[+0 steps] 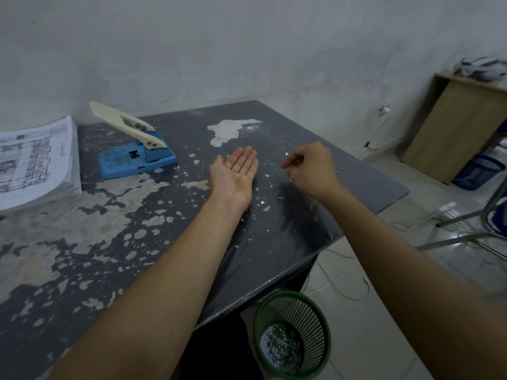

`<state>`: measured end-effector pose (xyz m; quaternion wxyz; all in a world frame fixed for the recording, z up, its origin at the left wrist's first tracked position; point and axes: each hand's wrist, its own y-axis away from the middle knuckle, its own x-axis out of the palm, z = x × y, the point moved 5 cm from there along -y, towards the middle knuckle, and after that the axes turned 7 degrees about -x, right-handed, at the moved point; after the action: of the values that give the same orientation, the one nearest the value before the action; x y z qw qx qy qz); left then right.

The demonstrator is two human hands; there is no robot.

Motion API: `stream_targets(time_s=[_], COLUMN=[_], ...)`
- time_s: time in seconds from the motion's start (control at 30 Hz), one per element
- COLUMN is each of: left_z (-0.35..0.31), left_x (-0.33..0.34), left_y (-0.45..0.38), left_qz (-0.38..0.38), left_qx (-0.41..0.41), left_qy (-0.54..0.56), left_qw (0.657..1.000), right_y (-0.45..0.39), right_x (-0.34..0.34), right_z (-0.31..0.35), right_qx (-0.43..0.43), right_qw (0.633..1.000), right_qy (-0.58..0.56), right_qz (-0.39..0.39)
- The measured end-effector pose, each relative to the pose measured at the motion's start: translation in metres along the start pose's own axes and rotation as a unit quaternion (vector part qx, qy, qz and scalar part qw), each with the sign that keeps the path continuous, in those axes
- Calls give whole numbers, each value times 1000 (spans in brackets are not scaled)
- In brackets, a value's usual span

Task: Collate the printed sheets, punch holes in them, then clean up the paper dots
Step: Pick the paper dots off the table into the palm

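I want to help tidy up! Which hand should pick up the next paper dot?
Probably the right hand. Its curled fingers already hover over the dots on the table, and may pinch one, though that is unclear. The left hand lies palm up, better for catching them.

One hole punch [136, 145], one wastebasket [292, 333], two hands [236, 175].

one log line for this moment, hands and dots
phase: dot cleanup | left hand: palm up, open | right hand: fingers curled over paper dots | bin: holds dots
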<state>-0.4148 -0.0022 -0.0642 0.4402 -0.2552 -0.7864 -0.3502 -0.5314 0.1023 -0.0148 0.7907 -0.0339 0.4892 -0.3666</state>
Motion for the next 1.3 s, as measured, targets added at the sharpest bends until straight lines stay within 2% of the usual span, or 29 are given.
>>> stream_targets(time_s=[0.07, 0.17, 0.3, 0.43, 0.6, 0.73, 0.9, 1.07, 1.23, 1.3], left_z=[0, -1, 0, -1, -3, -7, -7, -8, -7, -7], left_x=[0, 0, 1, 1, 0, 0, -1, -1, -1, -1], left_y=[0, 0, 2, 2, 1, 1, 2, 2, 3, 3], left_qz=[-2, -7, -9, 21, 20, 36, 39, 40, 40, 39], left_qx=[-1, -5, -25, -28, -16, -16, -18, -16, -18, -16], left_qy=[-3, -15, 9, 32, 28, 50, 52, 49, 47, 47], left_qw=[1000, 1000, 1000, 999, 999, 998, 998, 998, 998, 998], right_y=[2, 2, -4, -3, 1, 16, 43, 46, 48, 42], right_x=[5, 14, 25, 20, 8, 2, 18, 22, 32, 29], right_z=[21, 52, 76, 75, 60, 43, 34, 37, 36, 35], right_qx=[-7, -34, -60, -56, -35, -41, -73, -110, -133, -119], right_qw=[996, 989, 986, 988, 986, 989, 988, 987, 971, 975], right_qy=[-87, -140, -140, -137, -162, -136, -53, -12, 124, 107], right_qz=[-2, 25, 63, 41, 32, 47, 127, 115, 152, 157])
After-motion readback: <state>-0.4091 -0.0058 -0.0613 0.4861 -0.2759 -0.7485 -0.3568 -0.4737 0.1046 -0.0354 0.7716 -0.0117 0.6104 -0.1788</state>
